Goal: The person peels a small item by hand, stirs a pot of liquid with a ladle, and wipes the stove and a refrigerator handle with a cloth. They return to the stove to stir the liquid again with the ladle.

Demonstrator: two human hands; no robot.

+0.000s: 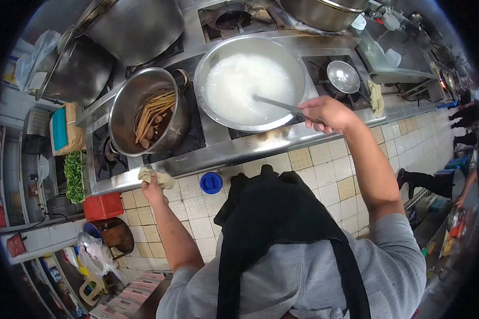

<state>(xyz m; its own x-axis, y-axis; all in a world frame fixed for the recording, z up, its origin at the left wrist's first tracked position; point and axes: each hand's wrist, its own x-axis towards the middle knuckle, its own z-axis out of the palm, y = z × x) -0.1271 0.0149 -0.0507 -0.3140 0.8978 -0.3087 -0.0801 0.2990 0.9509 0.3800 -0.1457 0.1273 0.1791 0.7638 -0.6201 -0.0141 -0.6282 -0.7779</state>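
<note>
My right hand (329,114) is wrapped round the long metal handle of a stirring utensil (278,103). The utensil's head is sunk in white, steaming liquid (245,80), so its kind is hidden. That liquid fills much of a wide metal basin (201,98) on the stove. At the stove's front edge, my left hand (153,190) grips a pale, crumpled cloth (162,180). Beyond that hand stands a deep metal pot (167,139) with brown sticks and chunky pieces (153,114) inside.
Large stockpots (138,32) crowd the back left of the stove. A metal strainer or ladle bowl (343,77) rests over the right burner. Green vegetables (74,178) and a red crate (102,206) are at left. A blue lid (211,183) shows near the floor. Other people stand far right.
</note>
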